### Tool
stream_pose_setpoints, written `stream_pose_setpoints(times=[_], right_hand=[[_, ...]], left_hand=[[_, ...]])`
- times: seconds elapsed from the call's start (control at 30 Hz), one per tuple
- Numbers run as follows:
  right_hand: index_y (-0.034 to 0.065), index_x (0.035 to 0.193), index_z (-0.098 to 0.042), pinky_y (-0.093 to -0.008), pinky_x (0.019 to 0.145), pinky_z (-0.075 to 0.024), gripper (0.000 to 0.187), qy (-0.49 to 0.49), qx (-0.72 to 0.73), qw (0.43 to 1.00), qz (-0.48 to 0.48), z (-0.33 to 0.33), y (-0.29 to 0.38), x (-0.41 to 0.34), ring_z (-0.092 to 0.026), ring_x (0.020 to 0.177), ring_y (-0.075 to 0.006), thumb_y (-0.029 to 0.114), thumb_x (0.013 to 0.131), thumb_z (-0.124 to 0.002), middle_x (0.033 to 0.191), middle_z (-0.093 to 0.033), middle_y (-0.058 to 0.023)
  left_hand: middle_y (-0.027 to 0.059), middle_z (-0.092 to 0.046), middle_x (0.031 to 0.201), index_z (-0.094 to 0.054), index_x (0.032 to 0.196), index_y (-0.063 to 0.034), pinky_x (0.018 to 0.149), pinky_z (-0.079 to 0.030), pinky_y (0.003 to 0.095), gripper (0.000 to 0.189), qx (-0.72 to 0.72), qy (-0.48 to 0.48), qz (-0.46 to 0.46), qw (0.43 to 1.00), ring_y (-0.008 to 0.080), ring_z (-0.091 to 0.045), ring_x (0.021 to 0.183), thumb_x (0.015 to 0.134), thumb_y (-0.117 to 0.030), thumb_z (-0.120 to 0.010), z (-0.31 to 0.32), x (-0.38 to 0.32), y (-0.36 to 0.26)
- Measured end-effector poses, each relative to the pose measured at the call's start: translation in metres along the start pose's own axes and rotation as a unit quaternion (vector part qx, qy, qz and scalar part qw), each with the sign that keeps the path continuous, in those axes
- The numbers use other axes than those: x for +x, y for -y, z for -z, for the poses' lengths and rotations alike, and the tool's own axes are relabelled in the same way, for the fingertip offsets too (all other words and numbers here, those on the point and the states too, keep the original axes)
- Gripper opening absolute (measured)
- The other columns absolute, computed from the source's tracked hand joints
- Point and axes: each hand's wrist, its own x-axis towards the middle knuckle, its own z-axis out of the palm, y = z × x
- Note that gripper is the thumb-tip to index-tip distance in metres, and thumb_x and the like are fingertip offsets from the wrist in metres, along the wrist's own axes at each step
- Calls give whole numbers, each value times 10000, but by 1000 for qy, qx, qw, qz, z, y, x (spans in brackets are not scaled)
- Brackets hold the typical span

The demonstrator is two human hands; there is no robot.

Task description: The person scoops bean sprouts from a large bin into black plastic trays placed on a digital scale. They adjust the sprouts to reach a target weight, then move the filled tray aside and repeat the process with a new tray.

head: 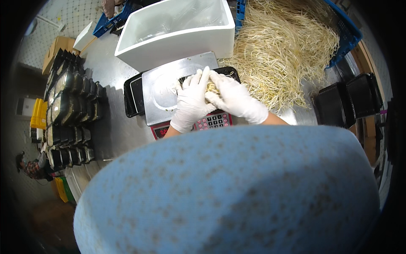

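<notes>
My left hand (192,98) and my right hand (234,98), both in white gloves, press together on a bunch of bean sprouts (213,88). The bunch lies in a black plastic tray (233,72), mostly hidden by my hands, at the right side of the metal pan (161,104) of a digital scale. The scale's red keypad panel (215,120) shows partly below my wrists. Another black tray (134,95) sticks out at the pan's left. A large heap of bean sprouts (272,54) lies to the right of my hands.
A white foam box (177,47) stands behind the scale. Stacked, filled black containers (68,108) are at the left of the steel table (117,127). Empty black containers (334,104) stand at the right, near a blue crate (344,47). A person (35,168) is far left; another's hand (108,8) is at the top.
</notes>
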Motion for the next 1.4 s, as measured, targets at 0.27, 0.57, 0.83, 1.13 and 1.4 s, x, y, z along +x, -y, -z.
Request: stream_pose_setpoints(times=[0.27, 0.57, 0.83, 1.13, 1.4], right_hand=[[37, 1326, -494, -451, 901, -447, 759, 137, -226, 944, 198, 46, -25, 40, -619, 988, -349, 544, 799, -701, 998, -665, -170], [90, 1423, -463, -447, 1052, -359, 955, 117, -168, 973, 108, 66, -19, 21, -499, 1243, -321, 263, 586, -889, 1296, -576, -120], [-47, 1519, -237, -419, 1197, -212, 935, -65, 60, 995, 56, 28, -39, -6, -262, 1466, -377, 445, 865, -690, 1552, -276, -293], [60, 1494, -345, -517, 1124, -309, 675, -34, -76, 991, 102, -1, 2, 21, -374, 1376, -416, 353, 934, -580, 1493, -415, -185], [120, 1202, -623, -496, 912, -484, 487, 142, -238, 937, -212, 33, -78, 45, -657, 1020, -323, 509, 913, -575, 1089, -685, -134]], left_hand=[[161, -541, 1311, -360, 1480, -25, 986, -398, 487, 1066, -74, 30, -6, 997, 373, -526, 1115, 689, -619, -757, 6, 9, 13], [179, -542, 1302, -380, 1475, -14, 1002, -376, 497, 1080, -71, 2, -15, 997, 365, -529, 1134, 668, -618, -768, 5, 6, 16], [195, -527, 1335, -330, 1506, -24, 1058, -311, 536, 1145, -74, -106, -51, 990, 367, -506, 1178, 622, -569, -813, 5, 5, 4], [171, -540, 1370, -364, 1499, -102, 1118, -219, 618, 1006, 12, 39, 153, 987, 329, -467, 1314, 701, -574, -756, 40, -91, 67], [144, -540, 1380, -361, 1503, -115, 1120, -226, 617, 921, -3, 52, 173, 984, 319, -474, 1310, 768, -568, -684, 37, -77, 78]])
